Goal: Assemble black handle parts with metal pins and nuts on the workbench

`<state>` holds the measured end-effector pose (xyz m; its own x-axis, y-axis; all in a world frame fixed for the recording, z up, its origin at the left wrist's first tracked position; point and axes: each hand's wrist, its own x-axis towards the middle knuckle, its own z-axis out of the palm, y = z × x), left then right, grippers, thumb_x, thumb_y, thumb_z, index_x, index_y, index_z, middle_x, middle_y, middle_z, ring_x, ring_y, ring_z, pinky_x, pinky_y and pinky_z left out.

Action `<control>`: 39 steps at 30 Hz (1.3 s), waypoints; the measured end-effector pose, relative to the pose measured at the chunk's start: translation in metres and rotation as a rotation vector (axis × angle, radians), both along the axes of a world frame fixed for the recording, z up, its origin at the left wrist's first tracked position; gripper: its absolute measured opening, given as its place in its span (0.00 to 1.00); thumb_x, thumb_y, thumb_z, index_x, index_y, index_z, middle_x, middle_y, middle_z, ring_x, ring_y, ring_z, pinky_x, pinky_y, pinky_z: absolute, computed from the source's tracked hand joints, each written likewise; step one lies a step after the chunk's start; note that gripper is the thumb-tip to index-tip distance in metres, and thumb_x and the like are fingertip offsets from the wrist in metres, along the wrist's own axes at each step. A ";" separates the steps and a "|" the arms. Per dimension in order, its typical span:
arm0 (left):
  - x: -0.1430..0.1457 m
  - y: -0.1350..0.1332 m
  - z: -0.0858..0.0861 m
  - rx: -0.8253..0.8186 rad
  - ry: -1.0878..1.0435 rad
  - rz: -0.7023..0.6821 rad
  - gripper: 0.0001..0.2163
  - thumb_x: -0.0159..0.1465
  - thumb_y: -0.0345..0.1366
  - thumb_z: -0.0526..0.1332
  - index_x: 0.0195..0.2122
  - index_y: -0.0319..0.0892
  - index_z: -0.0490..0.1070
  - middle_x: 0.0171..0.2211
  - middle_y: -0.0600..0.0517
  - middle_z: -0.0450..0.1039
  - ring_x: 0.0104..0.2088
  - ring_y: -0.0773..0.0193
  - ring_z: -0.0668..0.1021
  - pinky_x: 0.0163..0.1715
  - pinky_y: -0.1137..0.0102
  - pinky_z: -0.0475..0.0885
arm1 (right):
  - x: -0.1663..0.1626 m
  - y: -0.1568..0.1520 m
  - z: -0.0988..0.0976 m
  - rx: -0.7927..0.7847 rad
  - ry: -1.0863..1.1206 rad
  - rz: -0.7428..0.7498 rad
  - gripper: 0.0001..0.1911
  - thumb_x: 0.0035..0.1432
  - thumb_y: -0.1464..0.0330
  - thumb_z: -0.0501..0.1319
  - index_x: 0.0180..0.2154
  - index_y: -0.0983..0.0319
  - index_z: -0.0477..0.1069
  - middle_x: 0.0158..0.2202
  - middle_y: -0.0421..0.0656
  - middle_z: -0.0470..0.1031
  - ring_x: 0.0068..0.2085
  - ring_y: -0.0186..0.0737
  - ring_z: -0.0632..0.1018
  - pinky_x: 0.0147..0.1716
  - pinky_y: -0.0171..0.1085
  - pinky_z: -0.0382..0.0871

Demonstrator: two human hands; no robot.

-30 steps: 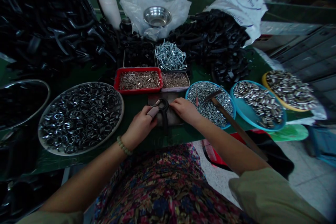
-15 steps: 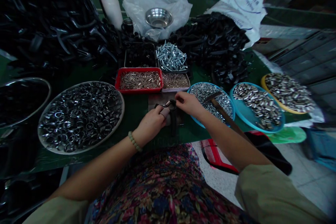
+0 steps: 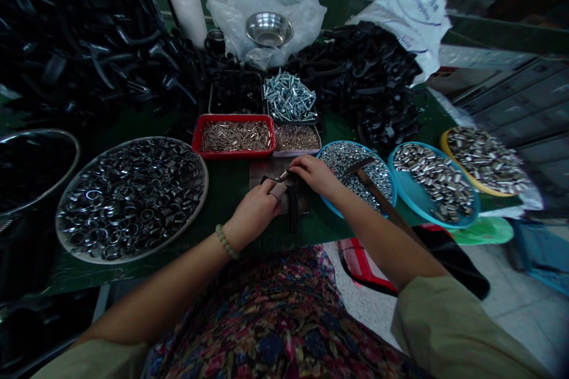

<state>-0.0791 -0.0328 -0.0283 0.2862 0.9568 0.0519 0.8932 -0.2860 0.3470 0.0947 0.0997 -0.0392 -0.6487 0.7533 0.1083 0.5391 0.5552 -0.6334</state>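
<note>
My left hand (image 3: pixel 255 210) is closed around a black clamp-like part (image 3: pixel 293 207) that rests on a small grey block (image 3: pixel 262 169) at the table's near edge. A taped fingertip presses on the part's top. My right hand (image 3: pixel 313 173) pinches at the metal piece on top of the same black part, fingers together. What the fingertips hold is too small to name. A hammer (image 3: pixel 377 192) lies across the blue bowl of nuts (image 3: pixel 382 174) just right of my right hand.
A round metal tray of rings (image 3: pixel 128 195) sits left. A red tray of pins (image 3: pixel 235 136), screws (image 3: pixel 288 98), blue bowl of sleeves (image 3: pixel 433 180) and yellow bowl (image 3: pixel 486 160) surround the block. Heaps of black parts (image 3: pixel 80 41) and plastic bags (image 3: pixel 267 0) fill the back.
Both hands shifted right and away from me with the black part. My right hand rose off the block's right side and closed onto the top of the part.
</note>
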 end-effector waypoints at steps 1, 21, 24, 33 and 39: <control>0.000 0.000 0.000 0.000 -0.001 -0.003 0.14 0.64 0.32 0.56 0.52 0.42 0.66 0.46 0.46 0.68 0.39 0.58 0.74 0.41 0.65 0.73 | 0.000 0.000 -0.002 -0.001 0.002 -0.009 0.06 0.61 0.69 0.59 0.35 0.61 0.74 0.37 0.43 0.76 0.40 0.39 0.75 0.44 0.39 0.67; 0.000 -0.001 -0.004 -0.011 -0.009 0.010 0.15 0.65 0.32 0.55 0.53 0.43 0.65 0.47 0.46 0.67 0.39 0.59 0.74 0.41 0.64 0.72 | -0.003 -0.005 -0.004 0.189 -0.152 0.074 0.07 0.64 0.72 0.55 0.39 0.64 0.72 0.39 0.46 0.75 0.42 0.41 0.75 0.44 0.39 0.68; 0.001 -0.001 -0.004 -0.010 0.005 0.009 0.16 0.65 0.32 0.55 0.54 0.42 0.64 0.46 0.46 0.67 0.39 0.59 0.74 0.41 0.65 0.72 | -0.007 -0.015 0.003 0.351 -0.365 0.130 0.09 0.64 0.74 0.53 0.41 0.67 0.71 0.42 0.51 0.74 0.45 0.46 0.74 0.45 0.42 0.67; 0.002 -0.002 -0.003 0.002 0.027 0.001 0.15 0.65 0.34 0.55 0.53 0.41 0.65 0.45 0.46 0.67 0.38 0.59 0.74 0.40 0.66 0.71 | -0.008 -0.012 0.009 0.411 -0.473 0.237 0.12 0.65 0.75 0.50 0.44 0.68 0.71 0.44 0.52 0.73 0.47 0.45 0.73 0.48 0.41 0.67; 0.003 -0.001 -0.002 -0.011 0.034 0.013 0.13 0.66 0.34 0.55 0.51 0.41 0.66 0.45 0.46 0.67 0.38 0.59 0.74 0.40 0.66 0.71 | -0.011 -0.016 0.002 0.387 -0.425 0.207 0.11 0.65 0.75 0.51 0.43 0.67 0.71 0.44 0.53 0.73 0.47 0.46 0.74 0.47 0.43 0.68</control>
